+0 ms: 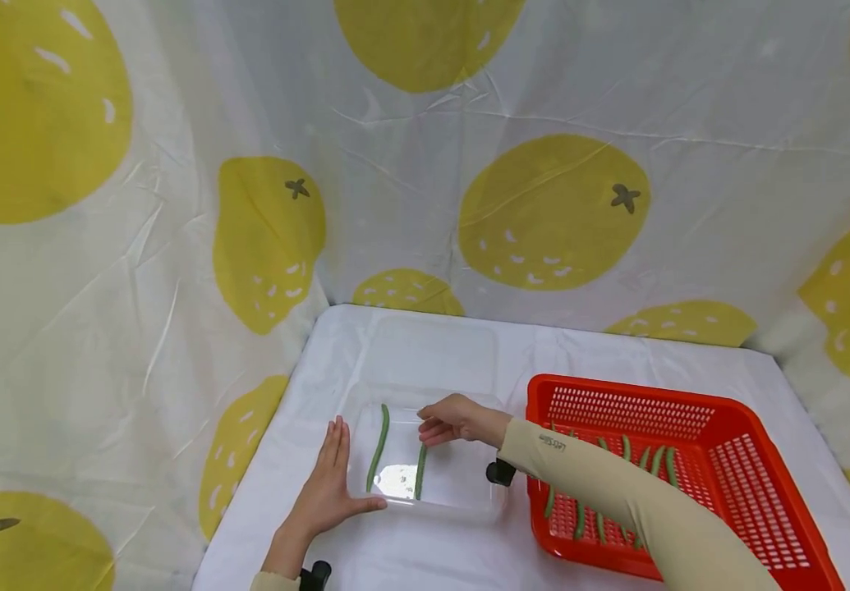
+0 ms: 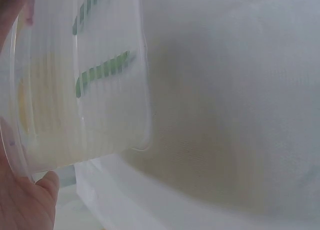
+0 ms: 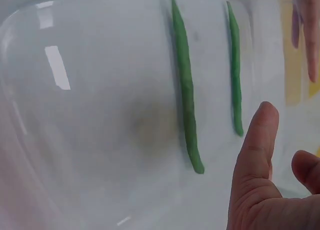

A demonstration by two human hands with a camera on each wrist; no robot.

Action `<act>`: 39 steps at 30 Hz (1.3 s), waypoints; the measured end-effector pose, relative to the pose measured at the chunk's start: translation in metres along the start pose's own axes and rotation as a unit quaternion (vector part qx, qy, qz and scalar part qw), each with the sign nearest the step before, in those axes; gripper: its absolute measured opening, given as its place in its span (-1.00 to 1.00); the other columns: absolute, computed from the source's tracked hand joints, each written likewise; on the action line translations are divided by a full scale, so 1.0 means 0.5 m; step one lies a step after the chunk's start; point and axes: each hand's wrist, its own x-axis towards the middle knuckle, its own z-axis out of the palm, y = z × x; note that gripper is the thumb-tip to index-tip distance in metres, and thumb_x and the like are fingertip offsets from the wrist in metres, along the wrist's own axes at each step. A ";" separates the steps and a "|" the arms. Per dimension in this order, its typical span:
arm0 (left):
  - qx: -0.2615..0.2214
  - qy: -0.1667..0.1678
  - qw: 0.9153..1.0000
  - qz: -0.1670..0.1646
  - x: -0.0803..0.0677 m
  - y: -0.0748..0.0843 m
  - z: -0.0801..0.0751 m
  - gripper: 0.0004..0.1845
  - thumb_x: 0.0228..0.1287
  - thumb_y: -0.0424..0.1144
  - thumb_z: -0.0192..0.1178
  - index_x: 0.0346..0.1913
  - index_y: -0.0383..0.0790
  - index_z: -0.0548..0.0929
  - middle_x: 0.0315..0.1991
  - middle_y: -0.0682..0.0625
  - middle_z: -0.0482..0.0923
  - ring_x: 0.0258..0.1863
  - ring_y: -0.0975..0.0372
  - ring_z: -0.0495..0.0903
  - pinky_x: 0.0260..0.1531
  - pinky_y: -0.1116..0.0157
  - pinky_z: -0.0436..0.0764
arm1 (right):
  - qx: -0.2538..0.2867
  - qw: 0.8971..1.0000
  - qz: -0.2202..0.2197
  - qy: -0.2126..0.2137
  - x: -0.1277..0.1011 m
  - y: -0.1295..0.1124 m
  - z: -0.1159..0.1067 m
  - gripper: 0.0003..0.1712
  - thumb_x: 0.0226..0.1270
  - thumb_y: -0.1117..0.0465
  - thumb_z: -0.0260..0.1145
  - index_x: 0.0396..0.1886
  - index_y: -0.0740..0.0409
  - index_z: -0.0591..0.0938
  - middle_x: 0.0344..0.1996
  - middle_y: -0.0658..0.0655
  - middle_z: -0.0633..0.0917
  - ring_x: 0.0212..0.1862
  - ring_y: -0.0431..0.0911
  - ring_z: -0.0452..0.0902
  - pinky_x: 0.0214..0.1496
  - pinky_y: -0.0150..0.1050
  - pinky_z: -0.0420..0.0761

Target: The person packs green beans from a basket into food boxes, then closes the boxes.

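Note:
A clear plastic container stands on the white table and holds two green beans, a long one and a shorter one. My left hand lies flat against the container's left wall, with the thumb along its front edge. My right hand hovers over the container's far side, just above the shorter bean's top end, with its fingers loosely bent and nothing in them. In the right wrist view both beans lie on the container floor beside my thumb. The left wrist view shows the container wall close up.
A red perforated basket with several more green beans stands to the right of the container. A clear lid lies behind it. A lemon-print cloth closes off the back and both sides.

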 end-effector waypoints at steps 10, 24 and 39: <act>0.002 -0.010 1.000 -0.006 -0.003 0.003 -0.004 0.52 -0.36 0.44 0.38 0.49 -0.25 -0.34 0.50 -0.16 -0.40 0.45 0.03 -0.39 0.31 -0.03 0.04 | 0.002 0.999 -0.034 0.007 -0.124 -0.022 -0.240 -0.55 0.41 0.21 0.17 0.11 0.50 0.45 -0.26 0.26 0.69 -0.23 0.04 0.68 -0.07 -0.07 0.59; 0.007 0.000 1.000 0.002 -0.002 0.000 -0.002 0.52 -0.39 0.49 0.34 0.49 -0.32 -0.26 0.50 -0.19 -0.36 0.45 0.03 -0.36 0.29 -0.07 0.05 | -0.037 0.996 0.012 0.076 -0.285 0.159 -0.568 -0.40 0.56 0.17 -0.11 0.26 0.68 0.18 -0.19 0.33 0.68 -0.14 0.09 0.65 0.00 0.01 0.54; 0.002 0.006 1.000 0.006 -0.005 -0.002 0.003 0.52 -0.38 0.51 0.30 0.48 -0.35 -0.24 0.50 -0.17 -0.37 0.45 -0.02 -0.33 0.28 -0.04 0.10 | -0.012 0.993 0.059 0.105 -0.318 0.283 -0.635 -0.65 0.49 0.21 0.02 -0.21 0.39 0.65 -0.45 0.19 0.71 -0.39 0.00 0.69 -0.20 -0.16 0.63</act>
